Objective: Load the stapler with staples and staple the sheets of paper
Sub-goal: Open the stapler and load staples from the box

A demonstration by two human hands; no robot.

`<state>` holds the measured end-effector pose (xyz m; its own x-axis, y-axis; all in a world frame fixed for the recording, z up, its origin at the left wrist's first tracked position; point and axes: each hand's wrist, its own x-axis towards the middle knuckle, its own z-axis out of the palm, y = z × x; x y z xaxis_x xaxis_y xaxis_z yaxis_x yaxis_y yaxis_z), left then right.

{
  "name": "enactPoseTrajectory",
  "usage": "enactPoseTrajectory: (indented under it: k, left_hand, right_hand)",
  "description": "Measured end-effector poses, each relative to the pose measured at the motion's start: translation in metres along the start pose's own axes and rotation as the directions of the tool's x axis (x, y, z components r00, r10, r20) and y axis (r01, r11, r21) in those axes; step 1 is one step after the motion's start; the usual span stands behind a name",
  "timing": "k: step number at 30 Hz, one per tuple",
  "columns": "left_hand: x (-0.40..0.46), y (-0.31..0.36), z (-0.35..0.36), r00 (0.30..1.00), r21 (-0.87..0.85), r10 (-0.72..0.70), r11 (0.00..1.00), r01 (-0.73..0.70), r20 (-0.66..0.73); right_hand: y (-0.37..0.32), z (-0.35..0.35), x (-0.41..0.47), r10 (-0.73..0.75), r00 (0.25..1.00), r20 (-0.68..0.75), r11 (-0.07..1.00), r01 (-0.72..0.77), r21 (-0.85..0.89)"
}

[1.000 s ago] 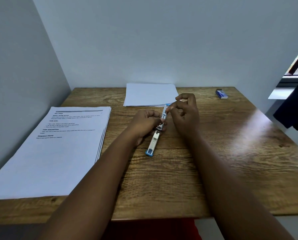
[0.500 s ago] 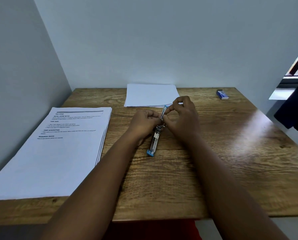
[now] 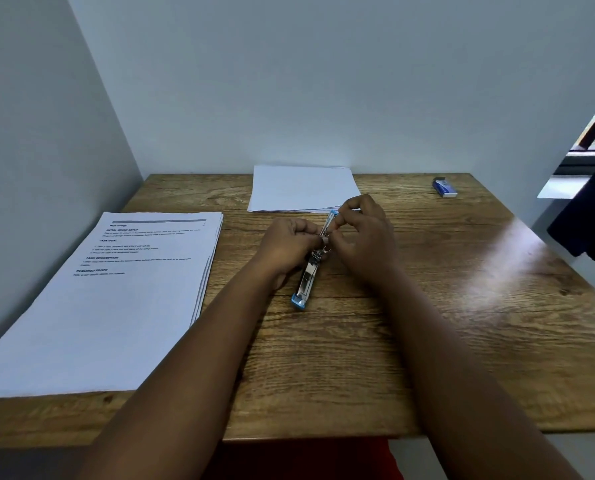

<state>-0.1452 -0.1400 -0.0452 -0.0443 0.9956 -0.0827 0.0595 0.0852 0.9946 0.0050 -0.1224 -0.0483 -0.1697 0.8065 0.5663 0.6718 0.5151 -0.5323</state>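
A small blue and silver stapler (image 3: 309,277) lies opened out flat on the wooden table (image 3: 427,306), its metal tray facing up and its blue end toward me. My left hand (image 3: 285,245) grips the stapler at its hinge. My right hand (image 3: 365,237) pinches the raised top arm near its blue tip. Whether staples sit in the tray is too small to tell. A thin stack of blank white sheets (image 3: 301,188) lies just behind my hands. A small blue and white staple box (image 3: 445,187) rests at the far right.
A thick stack of printed sheets (image 3: 116,292) covers the table's left side and overhangs the front edge. Walls close in on the left and behind. A window ledge and a dark cloth (image 3: 587,216) are at the right.
The right hand's fingers have shifted along the stapler's top arm, and the stapler has slid slightly away from me. The left hand keeps its grip.
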Motion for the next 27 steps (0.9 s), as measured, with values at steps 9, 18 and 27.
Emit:
enactPoseTrajectory:
  k: [9,18,27]
  left_hand:
    - [-0.003,0.004,0.001,1.000,0.030,-0.005,1.000,0.006,-0.019]
    - [-0.002,0.003,0.007,0.985,0.096,0.114,0.990,-0.101,-0.133]
    - [-0.015,0.016,0.012,0.807,0.506,0.584,0.724,-0.468,-0.089]
  right_hand:
    - [0.003,0.004,0.000,-0.029,1.000,0.002,0.999,0.029,0.022]
    - [-0.016,0.011,0.005,0.588,0.779,0.216,0.453,-0.539,0.710]
    - [-0.026,0.005,0.006,0.498,0.642,0.583,-0.232,-0.549,0.803]
